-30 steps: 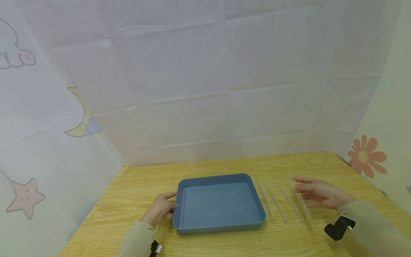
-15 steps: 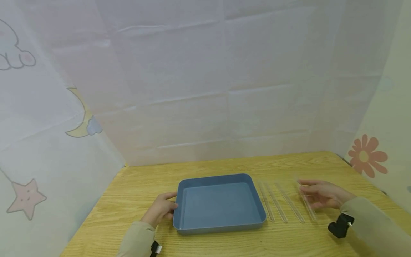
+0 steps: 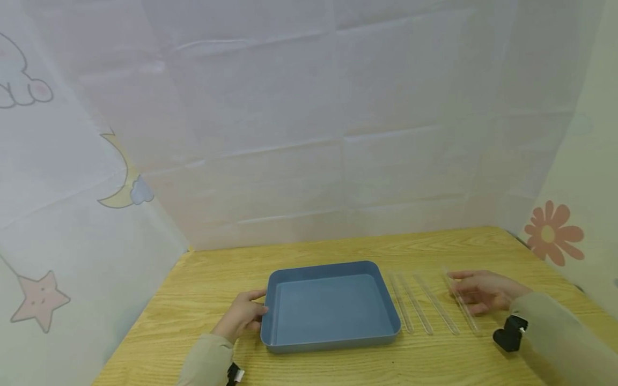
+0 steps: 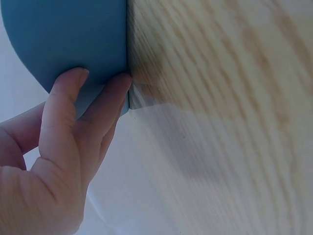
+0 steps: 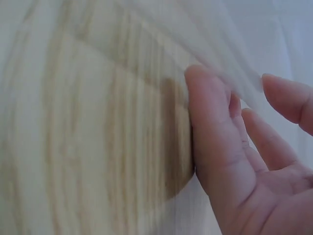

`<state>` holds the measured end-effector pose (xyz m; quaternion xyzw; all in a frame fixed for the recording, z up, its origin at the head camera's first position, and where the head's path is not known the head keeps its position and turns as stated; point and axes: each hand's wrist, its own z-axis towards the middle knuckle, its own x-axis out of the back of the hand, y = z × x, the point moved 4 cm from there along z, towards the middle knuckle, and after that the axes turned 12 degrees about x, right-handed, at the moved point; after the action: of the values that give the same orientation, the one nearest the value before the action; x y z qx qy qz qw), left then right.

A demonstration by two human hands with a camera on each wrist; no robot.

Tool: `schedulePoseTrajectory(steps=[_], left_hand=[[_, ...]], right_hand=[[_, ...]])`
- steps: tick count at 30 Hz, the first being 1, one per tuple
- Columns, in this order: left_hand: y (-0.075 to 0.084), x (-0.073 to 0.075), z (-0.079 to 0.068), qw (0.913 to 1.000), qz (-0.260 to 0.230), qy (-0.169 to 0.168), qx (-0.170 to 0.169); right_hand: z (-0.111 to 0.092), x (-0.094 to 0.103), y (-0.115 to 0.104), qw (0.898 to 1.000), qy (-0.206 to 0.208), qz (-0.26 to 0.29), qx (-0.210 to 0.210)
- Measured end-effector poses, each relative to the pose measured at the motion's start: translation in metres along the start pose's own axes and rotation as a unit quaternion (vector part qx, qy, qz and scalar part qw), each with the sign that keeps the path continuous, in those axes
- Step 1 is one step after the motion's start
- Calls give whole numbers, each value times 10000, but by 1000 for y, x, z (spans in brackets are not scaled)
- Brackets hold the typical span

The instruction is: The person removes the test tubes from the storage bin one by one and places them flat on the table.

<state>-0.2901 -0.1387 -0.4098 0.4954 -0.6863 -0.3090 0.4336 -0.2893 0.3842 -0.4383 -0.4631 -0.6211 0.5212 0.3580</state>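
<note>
A shallow blue tray (image 3: 333, 311) lies on the table. Against its left side my left hand (image 3: 240, 312) rests; the left wrist view shows fingertips touching the outer wall of the tray (image 4: 73, 44). To the tray's right, a clear test tube (image 3: 465, 308) lies slanted at my right hand (image 3: 487, 292), with thumb and fingertips either side of it. It appears blurred and see-through in the right wrist view, between thumb and fingers of the right hand (image 5: 234, 152). Three similar test tubes (image 3: 436, 304) lie in a row between it and the tray.
The wood-grain table (image 3: 217, 262) runs back to a pale hanging sheet (image 3: 270, 134). More printed sheeting (image 3: 58, 214) stands on the left, and a flower-printed sheet (image 3: 555, 233) on the right. Table surface shows in front of and behind the tray.
My right hand and the test tube at its fingertips have shifted slightly right, away from the other tubes, mostly in the first half second. Left hand and tray have stayed put.
</note>
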Motion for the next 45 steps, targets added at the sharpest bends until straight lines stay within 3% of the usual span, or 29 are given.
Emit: schedulePoseTrajectory(steps=[12,28,38,45], left_hand=[[0,1,1,10000,45,-28,10],[1,3,-3,10000,47,-18,-15],[-2,3,-1,10000,47,13,0],[-2,3,0,10000,59,-25,1]], right_hand=[[5,-1,0,9981,-177,-527,268],[6,-3,-2,9907,78,-1294,418],[5,-6,-2,9933,153,-1107,310],[8,-11,-4,9882,85,-1509,248]])
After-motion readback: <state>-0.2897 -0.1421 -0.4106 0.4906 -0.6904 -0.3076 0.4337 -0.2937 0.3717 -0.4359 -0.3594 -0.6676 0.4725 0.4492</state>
